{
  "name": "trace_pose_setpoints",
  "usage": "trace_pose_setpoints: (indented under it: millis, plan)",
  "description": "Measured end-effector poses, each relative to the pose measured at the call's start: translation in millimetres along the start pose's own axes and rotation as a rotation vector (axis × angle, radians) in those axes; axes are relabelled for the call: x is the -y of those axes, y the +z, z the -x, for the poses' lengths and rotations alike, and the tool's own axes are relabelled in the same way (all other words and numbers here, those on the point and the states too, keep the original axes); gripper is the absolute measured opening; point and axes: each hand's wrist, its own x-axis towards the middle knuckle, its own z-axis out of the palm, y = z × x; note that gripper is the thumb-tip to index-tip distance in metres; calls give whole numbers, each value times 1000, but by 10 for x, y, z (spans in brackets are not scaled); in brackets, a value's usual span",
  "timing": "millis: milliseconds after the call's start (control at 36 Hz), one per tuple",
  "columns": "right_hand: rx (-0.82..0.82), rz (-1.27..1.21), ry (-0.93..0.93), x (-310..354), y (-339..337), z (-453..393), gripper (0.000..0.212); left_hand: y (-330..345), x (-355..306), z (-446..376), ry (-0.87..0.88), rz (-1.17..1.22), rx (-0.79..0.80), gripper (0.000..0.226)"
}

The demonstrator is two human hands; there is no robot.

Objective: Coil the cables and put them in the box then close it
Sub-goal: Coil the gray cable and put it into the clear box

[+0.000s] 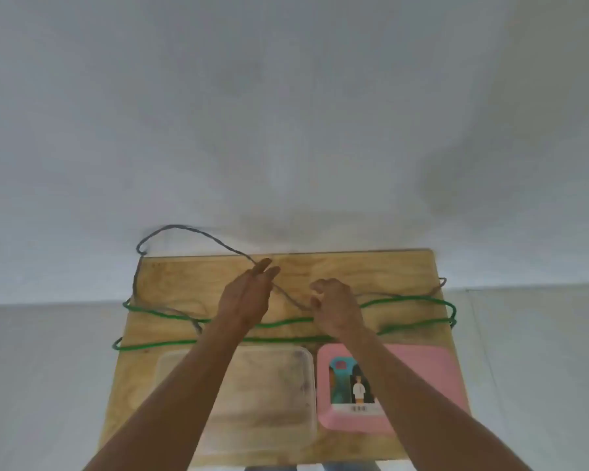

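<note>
A thin grey cable (198, 232) loops up off the table's far left corner and runs between my hands. My left hand (245, 297) has its fingers extended with the grey cable passing by the fingertips. My right hand (337, 305) is curled around the same cable at its near end. A green cable (286, 322) lies in long wavy passes across the wooden table, under both wrists. A clear plastic box (272, 396) sits open at the near middle, partly hidden by my left forearm. Its pink lid (422, 375) lies to the right.
The small wooden table (371, 270) stands against a pale wall, with grey floor on both sides. The green cable hangs over the table's left and right edges. A picture label is on the pink lid.
</note>
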Motion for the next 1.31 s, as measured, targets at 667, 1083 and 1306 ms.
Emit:
trace_pose_setpoints:
  millis: [667,1083,1306]
  plan:
    - [-376,399,208,154,-825,92,48,-834,-160,-174,-92,503,-296,23]
    - [-1240,-99,-195,1175,-2083,942,33,-1270,-1472,415,20,735,-234,32]
    - [-1212,-29,-505,1352,-1983,1351,27,-1298,-1681,549,19,1004,-243,23]
